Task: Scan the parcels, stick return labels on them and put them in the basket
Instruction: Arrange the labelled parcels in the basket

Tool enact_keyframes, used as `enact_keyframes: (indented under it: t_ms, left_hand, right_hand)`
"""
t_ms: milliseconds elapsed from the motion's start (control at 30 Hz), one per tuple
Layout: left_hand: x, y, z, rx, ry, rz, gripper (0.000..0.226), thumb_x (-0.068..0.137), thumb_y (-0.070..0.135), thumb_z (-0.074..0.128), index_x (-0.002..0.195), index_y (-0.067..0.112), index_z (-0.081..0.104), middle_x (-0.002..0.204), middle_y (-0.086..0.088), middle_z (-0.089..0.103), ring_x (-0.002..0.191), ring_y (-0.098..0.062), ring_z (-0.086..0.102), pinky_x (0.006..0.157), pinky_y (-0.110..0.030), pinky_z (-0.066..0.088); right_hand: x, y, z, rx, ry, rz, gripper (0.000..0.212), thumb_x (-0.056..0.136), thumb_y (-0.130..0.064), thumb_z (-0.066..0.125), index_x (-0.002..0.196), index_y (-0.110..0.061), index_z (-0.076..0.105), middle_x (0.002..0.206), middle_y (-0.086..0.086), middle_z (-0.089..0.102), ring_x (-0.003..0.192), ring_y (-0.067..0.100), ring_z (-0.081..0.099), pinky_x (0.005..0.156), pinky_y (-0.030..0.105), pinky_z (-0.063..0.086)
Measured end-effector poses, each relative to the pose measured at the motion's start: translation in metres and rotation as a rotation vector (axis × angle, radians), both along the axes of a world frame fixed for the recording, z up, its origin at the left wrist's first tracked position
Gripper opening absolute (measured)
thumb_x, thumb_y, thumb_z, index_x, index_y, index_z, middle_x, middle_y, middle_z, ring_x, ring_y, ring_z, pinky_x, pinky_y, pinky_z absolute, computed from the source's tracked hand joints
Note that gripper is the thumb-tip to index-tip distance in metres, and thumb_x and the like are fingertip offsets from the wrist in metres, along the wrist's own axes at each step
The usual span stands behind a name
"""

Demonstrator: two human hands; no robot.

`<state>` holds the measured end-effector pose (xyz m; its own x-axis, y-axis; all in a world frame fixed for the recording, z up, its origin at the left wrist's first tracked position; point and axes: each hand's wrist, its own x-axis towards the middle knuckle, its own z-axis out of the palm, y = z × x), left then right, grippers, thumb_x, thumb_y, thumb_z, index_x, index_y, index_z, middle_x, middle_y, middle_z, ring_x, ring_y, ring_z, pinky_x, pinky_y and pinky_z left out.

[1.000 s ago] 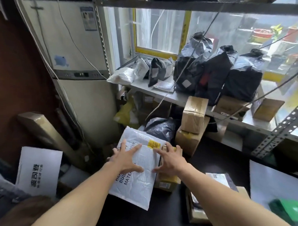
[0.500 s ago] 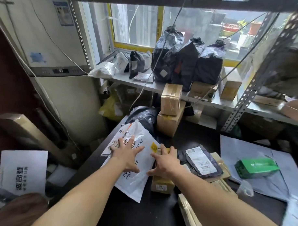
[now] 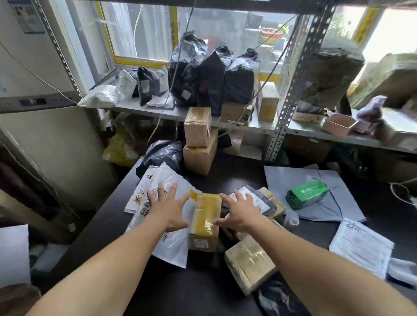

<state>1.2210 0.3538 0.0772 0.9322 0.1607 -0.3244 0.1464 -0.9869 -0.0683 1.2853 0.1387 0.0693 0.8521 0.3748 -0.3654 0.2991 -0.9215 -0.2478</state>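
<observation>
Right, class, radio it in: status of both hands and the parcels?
Left hand open, flat on white mailer. Right hand open beside taped box. Other parcels crowd the table; no basket visible.

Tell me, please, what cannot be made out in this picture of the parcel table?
- Head view: no basket is in the frame.
- The print on the tape-wrapped brown cardboard box between the left hand and right hand is too small to read.
- The white padded mailer with black print is partly hidden by the left hand.
- The parcels on the right metal shelf are blurred.
</observation>
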Motion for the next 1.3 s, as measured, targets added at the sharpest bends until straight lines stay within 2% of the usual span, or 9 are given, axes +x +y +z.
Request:
enact_keyframes:
  t_ms: [233, 400, 500, 600, 700, 800, 1000, 1167, 1300]
  left_hand:
    - [0.021, -0.095, 0.006, -0.085, -0.166, -0.174, 0.070, 0.088, 0.060, 0.051, 0.151, 0.050, 0.024, 0.166, -0.009, 0.004, 0.150, -0.040, -0.005, 0.115, -0.067, 0.003]
    - [0.011, -0.165, -0.007, -0.081, -0.195, -0.336, 0.079, 0.084, 0.072, 0.049, 0.153, 0.044, 0.022, 0.164, -0.010, 0.012, 0.149, -0.038, 0.001, 0.121, -0.056, 0.005]
    - [-0.002, -0.198, -0.025, -0.136, -0.173, -0.366, 0.087, 0.080, 0.075, 0.052, 0.154, 0.037, 0.026, 0.157, -0.012, 0.026, 0.143, -0.035, 0.016, 0.118, -0.049, 0.020]
    - [-0.016, -0.225, -0.044, -0.130, -0.093, -0.329, 0.095, 0.075, 0.080, 0.053, 0.154, 0.034, 0.026, 0.149, -0.013, 0.033, 0.134, -0.034, 0.028, 0.111, -0.043, 0.031]
    - [-0.022, -0.244, -0.058, -0.109, 0.006, -0.238, 0.102, 0.073, 0.080, 0.058, 0.156, 0.040, 0.014, 0.155, -0.018, 0.023, 0.143, -0.040, 0.020, 0.117, -0.048, 0.025]
    - [-0.020, -0.255, -0.061, -0.126, 0.033, -0.139, 0.101, 0.073, 0.073, 0.066, 0.155, 0.045, 0.014, 0.159, -0.016, 0.018, 0.146, -0.042, 0.014, 0.119, -0.051, 0.021]
    - [-0.021, -0.281, -0.059, -0.129, 0.115, -0.041, 0.094, 0.075, 0.056, 0.073, 0.150, 0.052, 0.017, 0.154, -0.013, 0.020, 0.140, -0.039, 0.022, 0.114, -0.058, 0.022]
    - [-0.023, -0.293, -0.053, -0.271, 0.001, 0.068, 0.098, 0.062, 0.053, 0.078, 0.143, 0.046, 0.023, 0.127, -0.007, 0.031, 0.122, -0.034, 0.040, 0.104, -0.057, 0.037]
    - [-0.015, -0.299, -0.042, -0.435, -0.144, 0.187, 0.093, 0.065, 0.057, 0.078, 0.142, 0.046, 0.026, 0.125, -0.009, 0.035, 0.121, -0.036, 0.044, 0.100, -0.054, 0.044]
  right_hand:
    - [-0.011, -0.104, 0.010, -0.060, -0.036, -0.141, 0.095, 0.077, -0.074, 0.063, 0.155, -0.043, 0.018, 0.165, 0.002, 0.010, 0.149, 0.036, 0.006, 0.117, 0.056, 0.026]
    - [-0.020, -0.177, 0.006, -0.120, 0.022, -0.215, 0.095, 0.078, -0.072, 0.063, 0.155, -0.044, 0.015, 0.166, 0.006, 0.008, 0.151, 0.038, 0.002, 0.116, 0.062, 0.022]
    - [-0.025, -0.219, -0.003, -0.144, 0.043, -0.231, 0.096, 0.079, -0.073, 0.061, 0.156, -0.043, 0.012, 0.167, 0.007, 0.004, 0.151, 0.038, 0.000, 0.116, 0.063, 0.021]
    - [-0.027, -0.258, -0.013, -0.147, 0.065, -0.243, 0.097, 0.080, -0.074, 0.059, 0.157, -0.043, 0.008, 0.167, 0.006, 0.001, 0.152, 0.037, -0.001, 0.117, 0.061, 0.020]
    - [-0.026, -0.290, -0.021, -0.135, 0.069, -0.241, 0.096, 0.080, -0.074, 0.058, 0.157, -0.043, 0.009, 0.167, 0.005, 0.002, 0.151, 0.036, 0.001, 0.115, 0.061, 0.022]
    - [-0.025, -0.316, -0.030, -0.116, 0.077, -0.243, 0.094, 0.081, -0.073, 0.059, 0.156, -0.043, 0.012, 0.166, 0.004, 0.008, 0.151, 0.037, 0.001, 0.115, 0.060, 0.023]
    - [-0.023, -0.346, -0.043, -0.103, 0.066, -0.216, 0.091, 0.081, -0.072, 0.059, 0.155, -0.043, 0.014, 0.166, 0.006, 0.007, 0.150, 0.036, 0.003, 0.115, 0.057, 0.025]
    - [-0.017, -0.353, -0.043, -0.080, 0.055, -0.194, 0.089, 0.083, -0.067, 0.061, 0.155, -0.041, 0.017, 0.165, 0.008, 0.008, 0.150, 0.036, 0.003, 0.115, 0.056, 0.025]
    - [-0.013, -0.354, -0.042, -0.068, 0.046, -0.174, 0.089, 0.083, -0.066, 0.061, 0.156, -0.040, 0.017, 0.164, 0.010, 0.010, 0.150, 0.036, 0.004, 0.114, 0.057, 0.027]
